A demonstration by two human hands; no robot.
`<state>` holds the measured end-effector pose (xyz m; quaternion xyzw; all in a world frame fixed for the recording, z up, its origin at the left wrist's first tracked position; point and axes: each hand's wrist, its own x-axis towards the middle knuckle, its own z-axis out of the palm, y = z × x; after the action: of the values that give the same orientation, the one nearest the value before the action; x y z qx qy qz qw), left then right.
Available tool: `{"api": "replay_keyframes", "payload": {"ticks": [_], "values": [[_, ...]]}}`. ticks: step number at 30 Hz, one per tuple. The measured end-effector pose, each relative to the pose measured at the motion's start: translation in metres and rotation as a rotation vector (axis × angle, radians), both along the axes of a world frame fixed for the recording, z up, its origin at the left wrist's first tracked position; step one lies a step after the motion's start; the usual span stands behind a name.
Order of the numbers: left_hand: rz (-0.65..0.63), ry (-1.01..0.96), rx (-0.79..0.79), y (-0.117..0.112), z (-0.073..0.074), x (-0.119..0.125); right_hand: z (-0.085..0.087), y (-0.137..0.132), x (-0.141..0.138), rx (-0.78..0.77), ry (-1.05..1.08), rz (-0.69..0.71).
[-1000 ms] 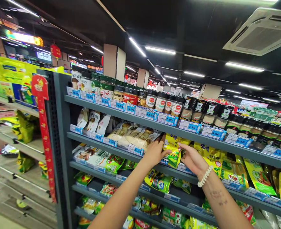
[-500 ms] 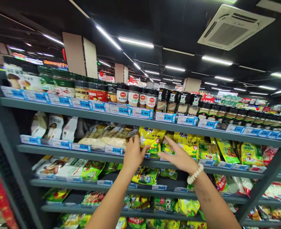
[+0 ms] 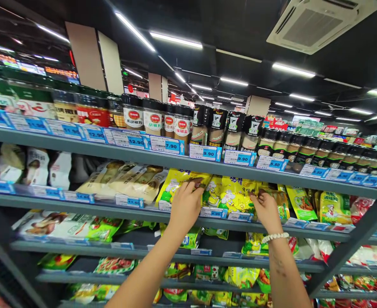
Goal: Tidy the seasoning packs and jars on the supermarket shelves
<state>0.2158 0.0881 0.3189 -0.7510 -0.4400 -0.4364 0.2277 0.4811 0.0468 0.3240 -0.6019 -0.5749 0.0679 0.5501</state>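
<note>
I reach over the shelf's front edge (image 3: pixel 156 214), left hand (image 3: pixel 186 202) half-bent across one yellow bag (image 3: pixel 168 188), right hand (image 3: pixel 267 212) curled at another bag (image 3: pixel 236 197); either's grip I can't tell.

Single head cam on the wearer, in front of the shelf rack (image 3: pixel 175 161), facing it obliquely; rack recedes to the right. Close in: left hand (image 3: pixel 186 204) and right hand (image 3: pixel 267 209) both reach it. Wide view, also catching ceiling (image 3: pixel 233 25) above the rack and pillars (image 3: pixel 82 55) beyond it.
</note>
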Motion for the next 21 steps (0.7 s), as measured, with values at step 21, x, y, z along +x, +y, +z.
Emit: {"api": "replay_keyframes", "payload": {"ticks": [21], "values": [[-0.135,0.44,-0.376,-0.021,0.031,0.06,-0.009,-0.02,0.022,0.029,-0.111,-0.265]]}}
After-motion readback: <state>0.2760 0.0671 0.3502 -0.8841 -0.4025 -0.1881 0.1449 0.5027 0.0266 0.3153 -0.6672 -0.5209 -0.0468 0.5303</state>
